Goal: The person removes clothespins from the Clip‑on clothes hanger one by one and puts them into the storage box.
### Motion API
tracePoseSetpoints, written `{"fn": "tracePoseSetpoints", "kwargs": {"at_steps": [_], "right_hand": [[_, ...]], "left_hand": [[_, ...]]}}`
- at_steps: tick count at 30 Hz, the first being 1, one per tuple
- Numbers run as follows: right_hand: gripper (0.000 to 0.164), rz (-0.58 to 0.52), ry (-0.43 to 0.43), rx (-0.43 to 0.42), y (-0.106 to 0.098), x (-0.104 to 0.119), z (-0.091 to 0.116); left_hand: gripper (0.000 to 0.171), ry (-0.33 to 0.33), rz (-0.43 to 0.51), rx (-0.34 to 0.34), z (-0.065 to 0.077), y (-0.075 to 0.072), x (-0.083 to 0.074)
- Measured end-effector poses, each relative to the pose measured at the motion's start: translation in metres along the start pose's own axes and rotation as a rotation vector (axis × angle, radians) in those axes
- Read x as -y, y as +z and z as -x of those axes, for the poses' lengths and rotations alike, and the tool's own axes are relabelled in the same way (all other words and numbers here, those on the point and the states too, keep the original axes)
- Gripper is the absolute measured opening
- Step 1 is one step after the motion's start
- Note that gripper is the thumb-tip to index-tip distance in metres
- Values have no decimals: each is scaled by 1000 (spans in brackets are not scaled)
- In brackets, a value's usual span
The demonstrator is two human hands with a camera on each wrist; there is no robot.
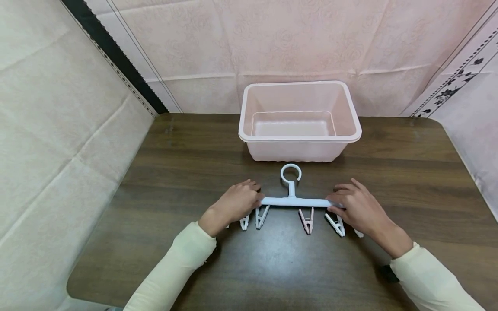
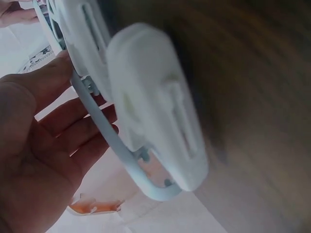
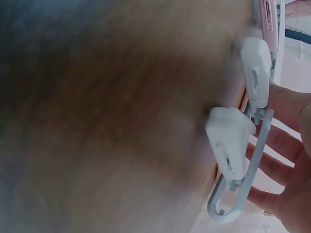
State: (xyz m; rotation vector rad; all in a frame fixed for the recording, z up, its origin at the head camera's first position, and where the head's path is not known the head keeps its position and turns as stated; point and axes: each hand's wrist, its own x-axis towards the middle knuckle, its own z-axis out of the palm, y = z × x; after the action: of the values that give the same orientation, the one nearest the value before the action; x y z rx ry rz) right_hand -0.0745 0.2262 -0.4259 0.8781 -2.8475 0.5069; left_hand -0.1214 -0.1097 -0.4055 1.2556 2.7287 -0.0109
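A pale blue clip hanger [image 1: 292, 201] is on or just above the brown table, its hook pointing to the far side. My left hand [image 1: 240, 201] holds its bar near the left end, thumb and fingers on either side. Toward the right end, my right hand [image 1: 359, 207] grips the bar likewise. White clothespins [image 1: 336, 225] and a pink clothespin [image 1: 307, 222] hang from the bar toward me. Close up in the left wrist view is a white clothespin [image 2: 150, 107]; the right wrist view shows another white clothespin [image 3: 228, 141] by the bar's rounded end.
Behind the hanger, a pale pink plastic basin [image 1: 299, 151] stands at the table's far edge, with nothing seen inside. The brown wooden table [image 1: 155, 242] has rounded corners. Pale patterned cloth [image 1: 292, 39] hangs behind it and along the sides.
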Motion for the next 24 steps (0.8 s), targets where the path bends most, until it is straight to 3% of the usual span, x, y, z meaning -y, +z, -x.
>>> {"fn": "tracePoseSetpoints", "kwargs": {"at_steps": [4, 10, 18, 24], "right_hand": [[25, -8, -9, -36, -1, 1, 2], [26, -21, -26, -95, -2, 0, 5], [27, -81, 22, -78, -11, 3, 5], [30, -99, -12, -141, -17, 2, 2]], "left_hand": [[6, 18, 25, -67, 3, -3, 1], [8, 18, 44, -136, 7, -8, 1], [2, 31, 59, -196, 11, -12, 5], [15, 27, 146, -224, 14, -17, 8]]}}
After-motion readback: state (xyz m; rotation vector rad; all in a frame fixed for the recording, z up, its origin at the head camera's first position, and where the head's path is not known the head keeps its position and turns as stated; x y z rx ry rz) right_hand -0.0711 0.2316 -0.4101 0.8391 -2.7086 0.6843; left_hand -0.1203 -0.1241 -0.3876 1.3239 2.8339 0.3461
